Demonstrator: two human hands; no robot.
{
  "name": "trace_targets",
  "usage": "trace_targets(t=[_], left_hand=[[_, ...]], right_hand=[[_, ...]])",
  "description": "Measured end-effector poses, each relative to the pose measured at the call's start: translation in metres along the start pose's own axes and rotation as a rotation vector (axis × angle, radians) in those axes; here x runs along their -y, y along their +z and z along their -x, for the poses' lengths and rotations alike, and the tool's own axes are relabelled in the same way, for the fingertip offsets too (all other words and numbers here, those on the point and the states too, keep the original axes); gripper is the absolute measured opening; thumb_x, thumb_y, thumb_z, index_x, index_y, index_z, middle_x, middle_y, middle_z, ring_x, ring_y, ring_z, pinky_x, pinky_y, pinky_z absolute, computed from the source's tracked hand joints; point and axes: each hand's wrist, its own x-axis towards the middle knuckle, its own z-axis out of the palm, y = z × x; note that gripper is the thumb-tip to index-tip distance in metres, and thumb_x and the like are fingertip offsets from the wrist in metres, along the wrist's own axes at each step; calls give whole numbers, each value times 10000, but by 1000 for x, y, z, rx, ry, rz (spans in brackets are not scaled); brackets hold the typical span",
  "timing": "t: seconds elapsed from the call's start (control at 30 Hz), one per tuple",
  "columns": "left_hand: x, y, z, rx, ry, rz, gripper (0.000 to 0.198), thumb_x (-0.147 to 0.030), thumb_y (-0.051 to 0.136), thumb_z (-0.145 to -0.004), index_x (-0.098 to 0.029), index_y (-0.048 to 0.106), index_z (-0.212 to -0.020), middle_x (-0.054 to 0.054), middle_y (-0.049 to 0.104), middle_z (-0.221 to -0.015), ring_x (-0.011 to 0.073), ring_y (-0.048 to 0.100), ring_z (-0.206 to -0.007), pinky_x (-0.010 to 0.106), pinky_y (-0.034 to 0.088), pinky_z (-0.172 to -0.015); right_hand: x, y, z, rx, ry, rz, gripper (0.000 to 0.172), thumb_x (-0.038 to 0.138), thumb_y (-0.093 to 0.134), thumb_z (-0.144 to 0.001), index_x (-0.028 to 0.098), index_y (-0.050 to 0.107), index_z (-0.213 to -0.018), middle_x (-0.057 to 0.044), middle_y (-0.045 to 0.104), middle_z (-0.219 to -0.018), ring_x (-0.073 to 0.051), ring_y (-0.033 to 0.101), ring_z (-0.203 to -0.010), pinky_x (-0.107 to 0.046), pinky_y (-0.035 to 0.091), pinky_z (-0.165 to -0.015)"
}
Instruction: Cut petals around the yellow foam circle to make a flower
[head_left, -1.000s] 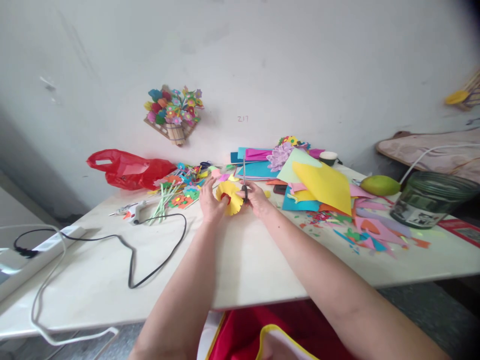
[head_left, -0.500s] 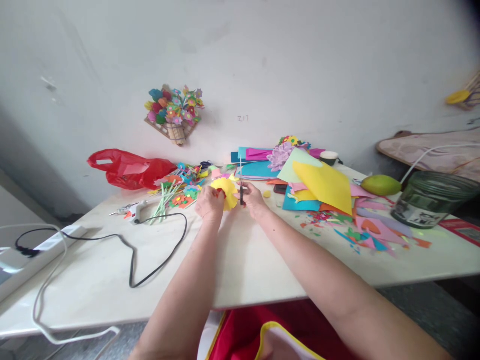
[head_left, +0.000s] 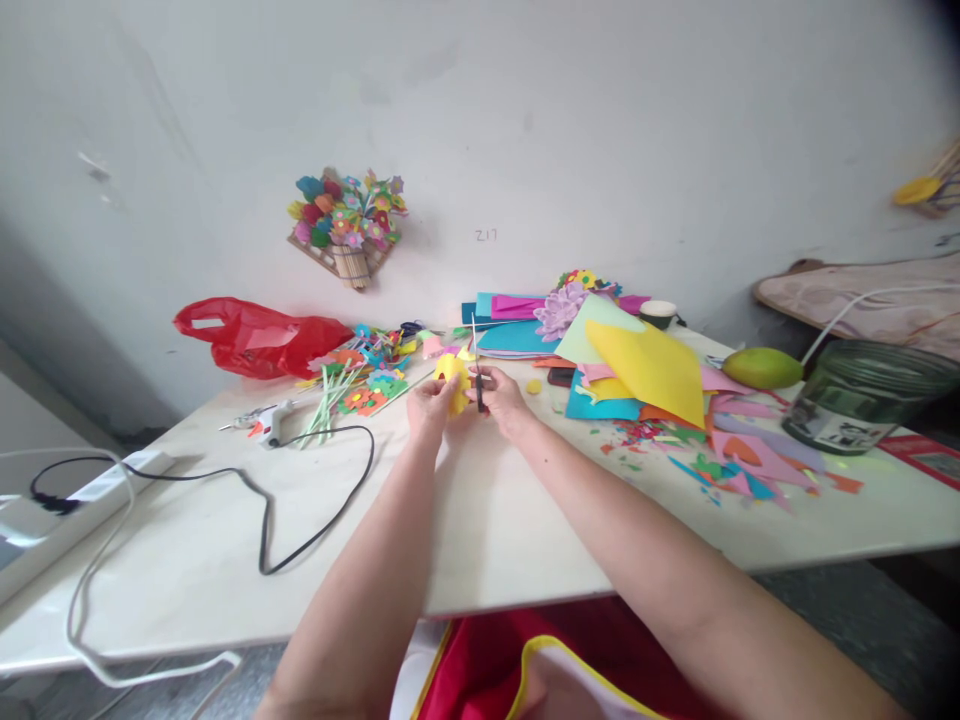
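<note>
My left hand (head_left: 429,405) is closed on a yellow flower-shaped cutout (head_left: 454,372) with a scalloped edge, held just above the table. In my right hand (head_left: 501,394) is a pair of scissors (head_left: 480,385), the dark handles gripped by the fingers and the thin blades pointing up and away from me. The scissors stand right beside the cutout's right edge; whether the blades touch it I cannot tell. Left of my hands lie pale green strips (head_left: 330,398) and orange and green foam flowers (head_left: 364,401).
A glue gun (head_left: 271,424) with a black cord and a red plastic bag (head_left: 262,340) are at the left, near a power strip (head_left: 112,485). Coloured sheets (head_left: 649,370), scraps (head_left: 739,475), a green mango (head_left: 763,368) and a glass jar (head_left: 862,400) occupy the right side.
The yellow cutout has turned in my left hand, which has changed its grip. The red piece seen by the fingers before is now out of sight. The scissors have shifted slightly left.
</note>
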Motion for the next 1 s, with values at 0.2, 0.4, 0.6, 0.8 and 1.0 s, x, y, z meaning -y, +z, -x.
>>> trace_targets(t=[0.2,0.4,0.6,0.8,1.0], left_hand=[[-2,-3,-2,22,4,202,321,-445,748,-572,-143,647,-610,4,566,-560,97,464,-524,223,341,-515],[-2,-11,-7,-76,-20,275,332,-431,783,-523,-141,656,-624,2,586,-587,104,494,-558,231,378,-559],[0,-16,-10,-71,-47,327,381,-483,774,-521,-147,643,-643,4,600,-609,107,508,-559,240,387,-578],[-6,-19,-7,-78,-58,291,407,-526,763,-510,-169,619,-641,-1,594,-627,109,525,-593,231,377,-576],[-7,-18,-6,-38,-80,319,445,-545,763,-501,-168,634,-699,12,609,-665,112,535,-598,234,379,-564]], right_hand=[[6,-7,0,126,26,86,400,359,700,-638,169,556,-958,19,606,-627,-76,523,-431,-168,259,-339],[16,-19,5,307,42,250,317,457,605,-742,165,576,-863,6,609,-613,-61,482,-406,-161,265,-330],[14,-22,5,420,69,354,246,373,622,-720,163,590,-844,24,578,-610,-54,493,-409,-145,273,-326],[13,-21,6,400,80,382,229,369,626,-700,175,606,-821,26,581,-588,-62,485,-391,-159,262,-317],[22,-19,11,410,69,403,265,420,639,-720,165,567,-721,9,593,-582,-62,490,-406,-156,289,-338]])
